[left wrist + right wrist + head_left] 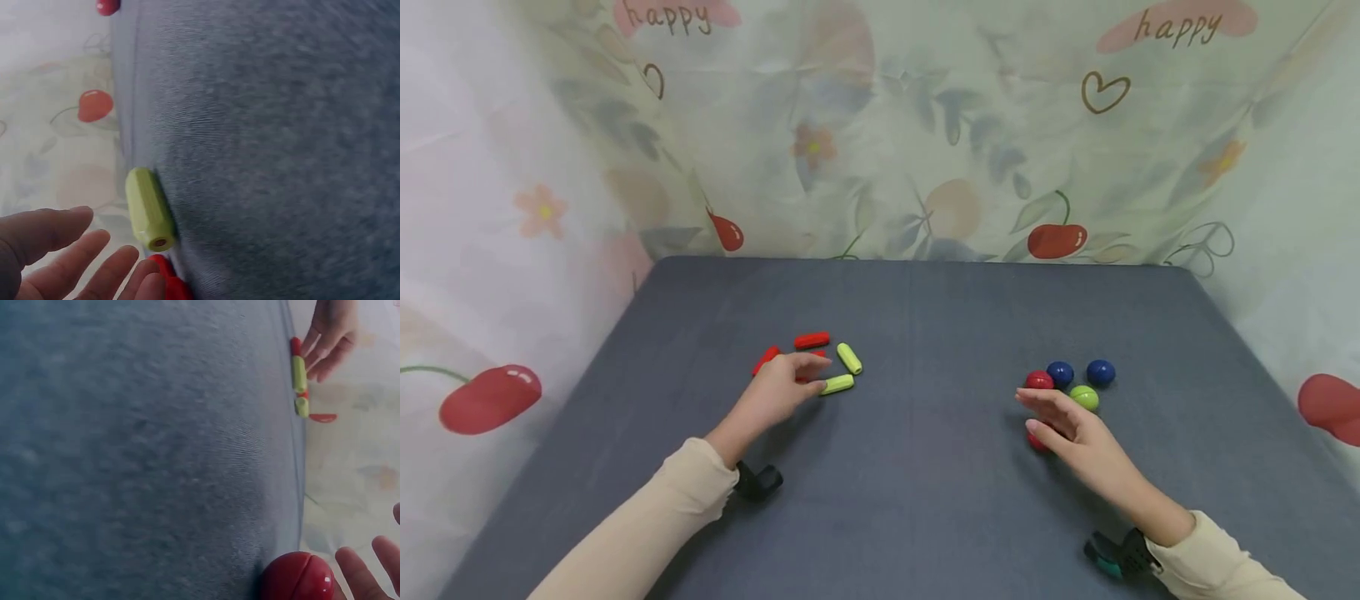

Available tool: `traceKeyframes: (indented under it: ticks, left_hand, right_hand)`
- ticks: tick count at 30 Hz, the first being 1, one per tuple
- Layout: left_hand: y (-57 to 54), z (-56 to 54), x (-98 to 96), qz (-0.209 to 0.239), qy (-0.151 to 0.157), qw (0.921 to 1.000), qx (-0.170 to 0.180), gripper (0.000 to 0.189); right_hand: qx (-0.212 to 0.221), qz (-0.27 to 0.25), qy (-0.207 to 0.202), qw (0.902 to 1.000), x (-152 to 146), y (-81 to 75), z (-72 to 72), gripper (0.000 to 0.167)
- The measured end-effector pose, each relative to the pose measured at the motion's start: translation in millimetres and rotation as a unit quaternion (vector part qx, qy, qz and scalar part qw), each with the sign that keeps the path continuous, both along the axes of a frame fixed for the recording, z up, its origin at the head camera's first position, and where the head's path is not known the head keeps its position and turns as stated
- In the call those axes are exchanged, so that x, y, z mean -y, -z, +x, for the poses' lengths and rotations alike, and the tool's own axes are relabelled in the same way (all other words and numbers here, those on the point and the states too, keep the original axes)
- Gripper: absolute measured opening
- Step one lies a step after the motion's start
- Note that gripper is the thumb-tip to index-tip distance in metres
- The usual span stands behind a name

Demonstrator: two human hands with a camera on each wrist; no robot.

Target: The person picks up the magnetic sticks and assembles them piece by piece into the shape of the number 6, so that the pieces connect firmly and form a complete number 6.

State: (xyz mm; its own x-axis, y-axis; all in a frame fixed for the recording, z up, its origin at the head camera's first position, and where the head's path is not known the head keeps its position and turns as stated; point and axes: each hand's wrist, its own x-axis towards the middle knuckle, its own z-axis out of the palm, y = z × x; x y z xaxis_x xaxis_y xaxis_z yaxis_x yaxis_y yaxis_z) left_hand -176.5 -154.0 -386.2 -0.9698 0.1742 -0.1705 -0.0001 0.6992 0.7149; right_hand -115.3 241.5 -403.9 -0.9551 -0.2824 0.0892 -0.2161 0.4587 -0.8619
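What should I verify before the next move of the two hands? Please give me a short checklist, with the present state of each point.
1. Left hand grips nothing: ok, its fingers are relaxed.
2. Right hand grips nothing: ok, its fingers are not closed around a ball.
3. Nearest red ball fully visible from the head camera: not ok, the right hand partly covers it.
4. Red cylinders fully visible there: not ok, the left hand partly blocks them.
5. Left hand clear of the nearest yellow-green cylinder: cannot tell, they overlap in the head view.
6. Blue balls uncovered by hands: ok, both show.
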Motion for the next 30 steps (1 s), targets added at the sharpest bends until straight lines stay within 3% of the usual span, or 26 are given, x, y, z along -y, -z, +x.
traceKeyframes:
  ticks: [5, 12, 16, 30]
  left_hand:
    - [4.0, -1.3, -2.3, -0.031, 0.02, 0.9993, -0.007, 0.036]
    - [8.1, -3.8, -13.4, -0.081, 0.023, 0.9961, -0.025, 0.031]
    - [10.6, -6.4, -19.5, -0.108, 0.019, 0.9932, -0.037, 0.03]
    - [1.5, -11.2, -26.2, -0.159, 0.021, 0.9868, -0.026, 0.027]
  right_hand:
    - [-0.004, 0.012, -0.007, 0.9999, 1, 3.1, 5.8, 0.037]
    - [0.048, 0.025, -0.029, 0.9981, 0, 9.2, 12.2, 0.039]
    - [0.056, 0.023, -0.041, 0.9973, -1, 12.8, 13.2, 0.041]
    - [0.061, 0.027, -0.063, 0.9958, -5, 18.2, 8.2, 0.037]
